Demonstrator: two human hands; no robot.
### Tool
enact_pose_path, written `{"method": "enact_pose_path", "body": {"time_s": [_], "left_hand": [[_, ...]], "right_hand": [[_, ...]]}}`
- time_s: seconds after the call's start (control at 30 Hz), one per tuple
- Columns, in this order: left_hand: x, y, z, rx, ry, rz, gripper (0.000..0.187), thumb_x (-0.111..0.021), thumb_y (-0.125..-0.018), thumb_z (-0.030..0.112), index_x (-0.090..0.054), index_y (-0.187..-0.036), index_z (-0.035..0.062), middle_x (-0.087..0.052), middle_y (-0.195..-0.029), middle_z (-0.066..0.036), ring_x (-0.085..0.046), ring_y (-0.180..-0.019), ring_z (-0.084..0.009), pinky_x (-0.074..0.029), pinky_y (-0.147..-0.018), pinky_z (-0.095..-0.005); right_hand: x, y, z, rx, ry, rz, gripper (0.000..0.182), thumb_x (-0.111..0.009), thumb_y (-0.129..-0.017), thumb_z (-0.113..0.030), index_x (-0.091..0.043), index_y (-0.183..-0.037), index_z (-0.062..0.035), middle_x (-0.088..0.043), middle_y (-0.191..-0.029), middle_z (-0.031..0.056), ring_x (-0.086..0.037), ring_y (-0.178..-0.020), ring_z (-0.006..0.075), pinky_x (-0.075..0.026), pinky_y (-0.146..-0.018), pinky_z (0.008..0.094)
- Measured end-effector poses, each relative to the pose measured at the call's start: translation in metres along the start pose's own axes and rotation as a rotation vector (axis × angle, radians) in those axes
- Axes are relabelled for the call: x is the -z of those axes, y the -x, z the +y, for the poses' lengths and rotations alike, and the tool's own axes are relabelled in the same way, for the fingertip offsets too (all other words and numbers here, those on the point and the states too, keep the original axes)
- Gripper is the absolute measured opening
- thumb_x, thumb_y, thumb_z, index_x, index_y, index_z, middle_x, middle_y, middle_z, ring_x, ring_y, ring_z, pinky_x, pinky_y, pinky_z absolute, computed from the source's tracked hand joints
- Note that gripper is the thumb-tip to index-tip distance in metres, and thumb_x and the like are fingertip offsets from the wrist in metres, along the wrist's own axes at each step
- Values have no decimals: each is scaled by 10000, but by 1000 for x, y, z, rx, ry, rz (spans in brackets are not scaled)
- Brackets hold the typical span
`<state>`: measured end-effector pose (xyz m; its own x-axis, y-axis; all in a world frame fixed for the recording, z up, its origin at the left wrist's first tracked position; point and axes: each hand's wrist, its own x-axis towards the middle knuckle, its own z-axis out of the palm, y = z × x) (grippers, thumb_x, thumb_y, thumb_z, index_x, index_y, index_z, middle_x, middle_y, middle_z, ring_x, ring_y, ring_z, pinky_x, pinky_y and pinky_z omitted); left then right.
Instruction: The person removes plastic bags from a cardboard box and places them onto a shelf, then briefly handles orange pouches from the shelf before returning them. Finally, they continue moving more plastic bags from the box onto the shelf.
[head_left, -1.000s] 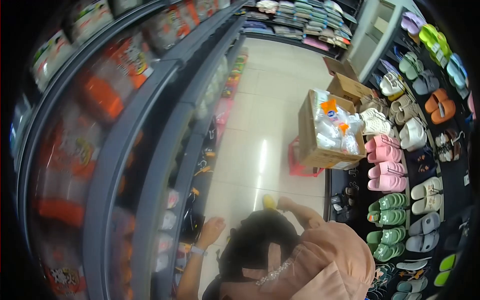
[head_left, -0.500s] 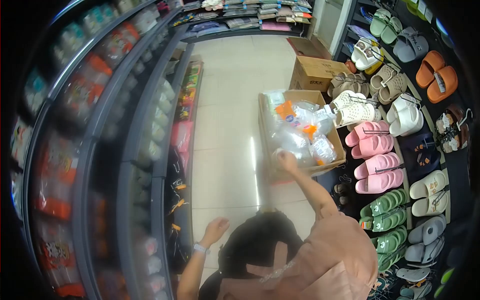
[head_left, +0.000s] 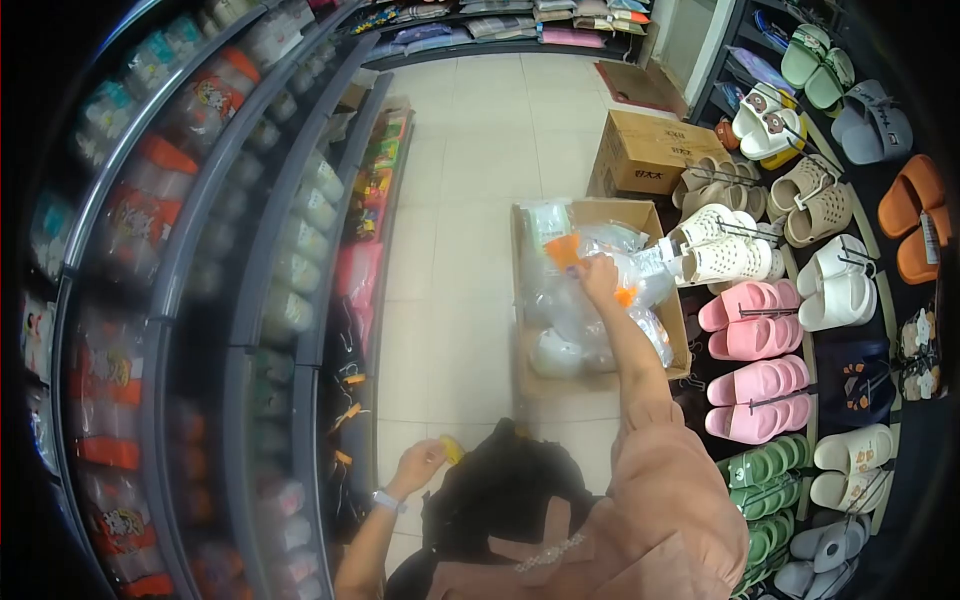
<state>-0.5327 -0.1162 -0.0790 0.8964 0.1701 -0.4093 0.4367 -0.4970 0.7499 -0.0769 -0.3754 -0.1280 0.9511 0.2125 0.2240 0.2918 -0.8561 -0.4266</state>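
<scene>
My R hand (head_left: pixel 600 280) just went from the near side of the box (head_left: pixel 622 212) to the orange bag (head_left: pixel 563 250) in it, so I'm in deeper now. My L hand (head_left: pixel 420 465) is nearer me, L of box. Dunno if either's pinching, can't tell.

Plastic packets (head_left: pixel 570 308) look glossy, the cardboard box (head_left: pixel 630 212) matt.

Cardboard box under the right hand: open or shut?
Open: the box shows plastic-wrapped packages inside, with the right hand at them.
</scene>
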Motion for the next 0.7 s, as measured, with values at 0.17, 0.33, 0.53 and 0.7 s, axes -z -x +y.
{"method": "enact_pose_path", "body": {"time_s": [0.17,0.33,0.53,0.7], "left_hand": [[9,-32,9,-107,1,9,218,-626,-863,169,-626,-1016,15,-657,-888,-103,-629,-789,-175,-504,-709,-284],[34,-69,83,-257,20,126,192,-604,-872,136,-627,-1020,17,-651,-880,-87,-624,-802,-169,-496,-697,-279],[35,-104,170,-417,151,245,281,-624,-861,132,-589,-1106,-1,-611,-978,-97,-604,-900,-170,-481,-736,-275],[28,-105,199,-365,264,242,257,-643,-860,158,-610,-1046,-17,-575,-890,-57,-572,-819,-123,-460,-697,-249]], "right_hand": [[7,-5,13,77,-210,151,208,-681,-744,-190,-701,-906,-62,-645,-831,109,-577,-836,313,-460,-750,427],[90,29,-33,-66,-908,49,150,-597,-874,-136,-662,-935,-16,-660,-843,35,-578,-794,112,-450,-710,287],[119,90,-92,-194,-1620,-69,190,-557,-922,-125,-610,-1061,-8,-655,-952,27,-585,-818,80,-460,-734,225],[113,138,-115,-197,-1651,-303,229,-553,-924,-134,-593,-1105,1,-643,-997,21,-568,-870,65,-450,-779,219]]}}
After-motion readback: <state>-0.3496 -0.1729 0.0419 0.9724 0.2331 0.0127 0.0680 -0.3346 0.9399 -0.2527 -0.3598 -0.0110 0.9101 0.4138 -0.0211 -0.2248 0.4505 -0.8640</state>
